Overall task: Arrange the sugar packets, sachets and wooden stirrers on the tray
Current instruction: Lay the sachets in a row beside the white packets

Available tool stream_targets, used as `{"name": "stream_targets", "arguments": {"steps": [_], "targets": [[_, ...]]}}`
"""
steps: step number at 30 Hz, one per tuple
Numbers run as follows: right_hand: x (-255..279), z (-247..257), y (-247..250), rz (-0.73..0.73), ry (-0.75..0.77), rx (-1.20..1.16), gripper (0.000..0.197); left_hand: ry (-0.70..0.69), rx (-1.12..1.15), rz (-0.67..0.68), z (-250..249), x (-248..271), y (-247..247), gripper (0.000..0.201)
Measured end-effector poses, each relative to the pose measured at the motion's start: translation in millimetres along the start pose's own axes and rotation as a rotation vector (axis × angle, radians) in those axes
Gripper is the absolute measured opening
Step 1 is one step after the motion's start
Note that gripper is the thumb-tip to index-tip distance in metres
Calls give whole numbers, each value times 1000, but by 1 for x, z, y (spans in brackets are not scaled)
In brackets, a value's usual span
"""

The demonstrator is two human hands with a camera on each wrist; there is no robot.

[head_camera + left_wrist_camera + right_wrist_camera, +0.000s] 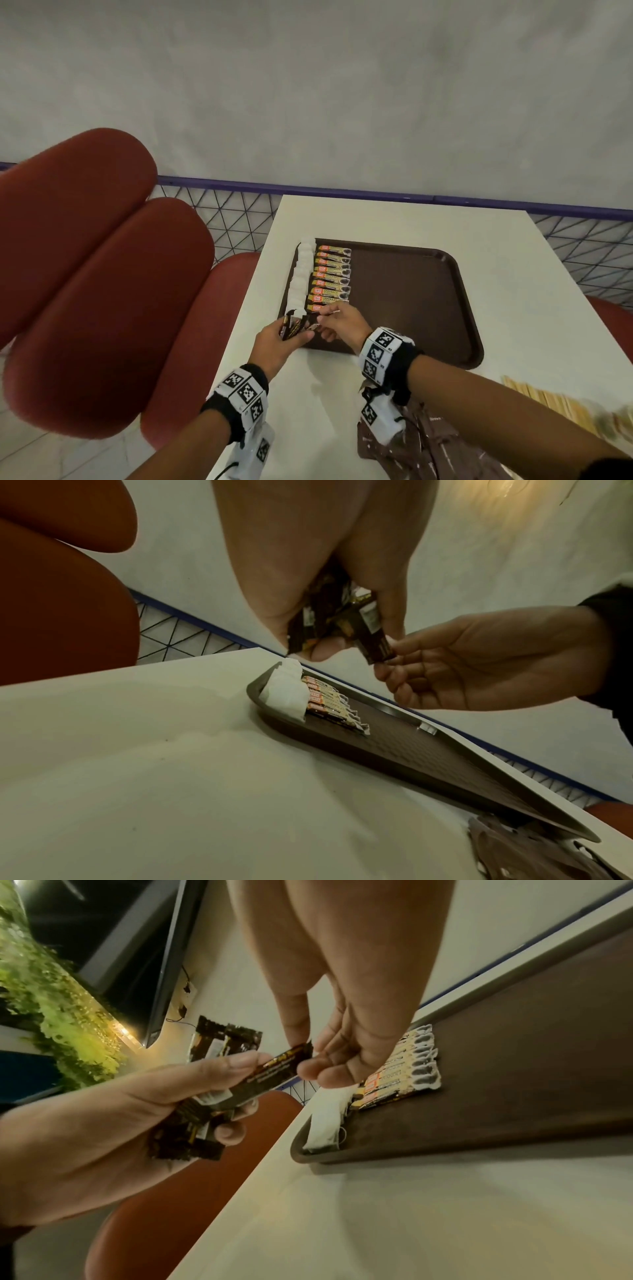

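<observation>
A brown tray [411, 291] lies on the white table [496, 240]. Along its left edge runs a column of white sugar packets [301, 274], with a column of orange-and-brown sachets [330, 277] beside it. My left hand [277, 337] grips a fanned bunch of dark sachets [294, 325] above the tray's near left corner. My right hand [339, 323] pinches the end of one dark sachet [274, 1072] from that bunch; the left thumb still presses on it. Wooden stirrers [555, 401] lie on the table at the near right.
Red padded seats [96, 274] stand left of the table. A brown printed wrapper or bag [428, 442] lies on the table under my right forearm. A purple rail with wire mesh [342, 190] runs behind the table. Most of the tray's right part is bare.
</observation>
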State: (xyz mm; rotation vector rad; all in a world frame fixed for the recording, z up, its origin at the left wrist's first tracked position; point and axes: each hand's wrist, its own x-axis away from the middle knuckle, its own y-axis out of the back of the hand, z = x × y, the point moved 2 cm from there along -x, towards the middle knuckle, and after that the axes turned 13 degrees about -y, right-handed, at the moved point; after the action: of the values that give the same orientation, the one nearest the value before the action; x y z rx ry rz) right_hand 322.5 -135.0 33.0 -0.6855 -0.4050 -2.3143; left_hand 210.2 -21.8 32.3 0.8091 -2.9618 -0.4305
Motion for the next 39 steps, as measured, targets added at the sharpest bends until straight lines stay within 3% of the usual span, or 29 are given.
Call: {"name": "stream_targets", "arguments": {"steps": [3,7,14,19,23,27,29,39], "targets": [[2,2,13,-61,23,-27,22,-27,9,-77,-4,2,7,11],[0,1,27,-109,53,-60,15,10,-23,-179,4,-1,23,8],[2,0,18,-6,47,-161,21,88,-17,-90,5,-2,19,16],[0,-4,15,30,34,-126,15,88,44,-123,8,-6,14,7],[-7,-9,25,-77,52,64,9,98,58,-101,15,-10,13,6],[-18,-18,40,-256,24,127,20,156,130,-134,27,-13,15,10],[-21,-20,48,-310,-23,157,8,197,155,-182,33,-13,21,13],[-39,-26,49,-376,-160,279,5,244,126,-248,50,-10,43,20]]}}
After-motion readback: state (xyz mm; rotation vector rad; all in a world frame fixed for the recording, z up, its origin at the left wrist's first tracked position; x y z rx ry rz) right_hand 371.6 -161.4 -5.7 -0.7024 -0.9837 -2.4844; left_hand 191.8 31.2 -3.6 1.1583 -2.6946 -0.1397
